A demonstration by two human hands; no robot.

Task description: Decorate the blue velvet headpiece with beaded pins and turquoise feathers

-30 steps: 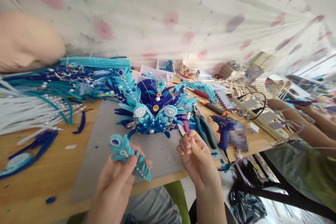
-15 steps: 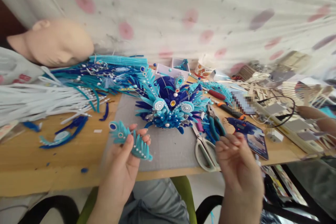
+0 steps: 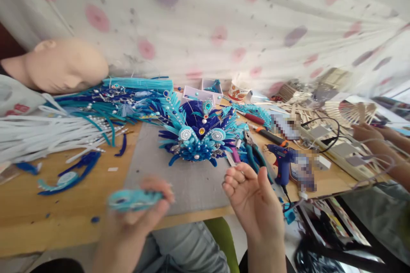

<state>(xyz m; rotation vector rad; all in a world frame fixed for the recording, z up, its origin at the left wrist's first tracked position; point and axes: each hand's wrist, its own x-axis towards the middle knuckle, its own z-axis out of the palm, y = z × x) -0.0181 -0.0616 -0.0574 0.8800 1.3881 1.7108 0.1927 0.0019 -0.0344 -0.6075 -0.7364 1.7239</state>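
Observation:
My left hand [image 3: 141,209], smeared by motion, is closed on a turquoise feather-shaped ornament [image 3: 128,201] low over the table's front edge. My right hand [image 3: 251,198] is palm up, its thumb apart from the curled fingers, with nothing in it. Beyond both hands, a blue and turquoise headdress [image 3: 195,147] with pearls and gems sits on a grey mat [image 3: 150,181]. Pliers [image 3: 254,153] lie just behind my right hand. Of the scissors [image 3: 229,158] only a blade shows; the hand covers the rest.
A blue glue gun [image 3: 282,160] and a power strip [image 3: 346,158] lie at the right, near another person's hands [image 3: 371,136]. At the left are a mannequin head [image 3: 67,66], white strips [image 3: 45,136] and curled blue pieces [image 3: 68,177]. A paper cup [image 3: 238,89] stands at the back.
My left hand has moved down and left, turning the feather-shaped ornament nearly level. My right hand has shifted left, off the scissors' right side, and its fingers have opened. The view has swung right.

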